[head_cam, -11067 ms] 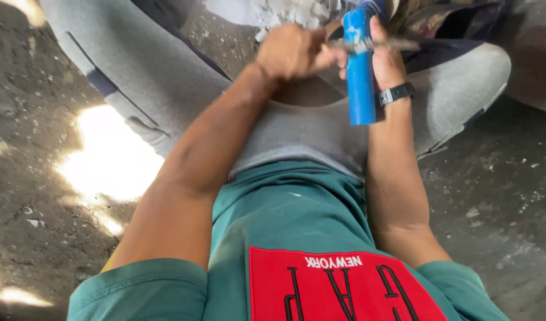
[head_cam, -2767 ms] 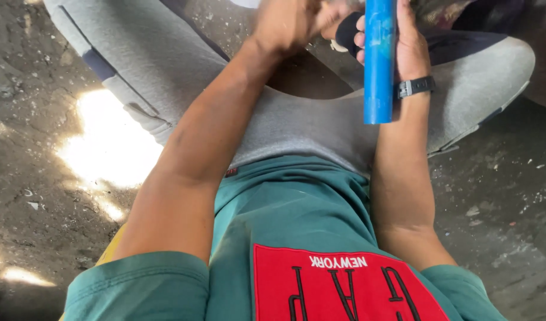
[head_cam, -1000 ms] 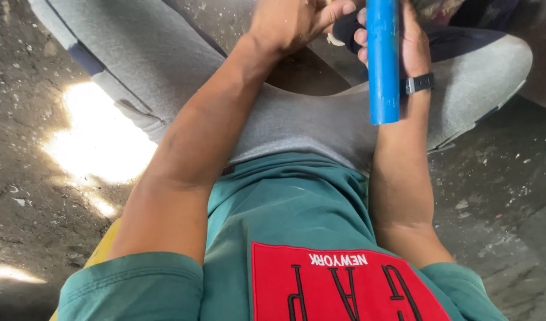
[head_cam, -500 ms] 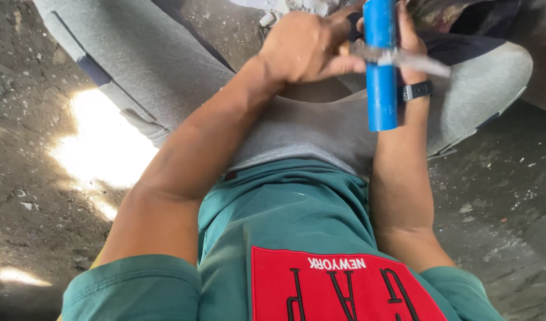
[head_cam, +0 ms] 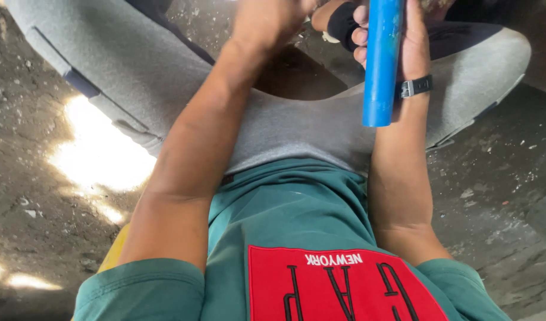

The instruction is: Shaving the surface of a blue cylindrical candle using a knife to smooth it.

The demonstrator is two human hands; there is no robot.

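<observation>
View: head camera, looking down over lap, seated on ground, legs crossed.
Right hand (head_cam: 404,44): wrapped around blue pipe (head_cam: 381,65), fingers (head_cam: 361,37) curled over its left side; black wristwatch (head_cam: 417,87) just below on the wrist.
Blue pipe: upright, far right of scene, lower end hanging free above the grey trousers (head_cam: 297,128); top end cut off by the frame edge.
Left hand (head_cam: 270,21): far centre, half out of frame at the top; whether closed or spread cannot be told; nothing seen in it.
Change: half a second ago a thin metal tool crossed the pipe under the left hand's grip; now no tool in sight, left hand drawn leftward, apart from the pipe. Pipe sits higher in frame than before.
Meaning: probably a pause or re-grip between strokes on the pipe, not a finish; judgement only.
Dark item (head_cam: 343,24): just left of the pipe, by the right fingers; kind unclear.
Edges: both hands hard against the far frame edge; work point itself hidden.
Open room: bare dirt floor (head_cam: 41,196) left with sun patches, rough ground right; lap space between forearms free.
Near: green shirt (head_cam: 297,238) with red patch.
</observation>
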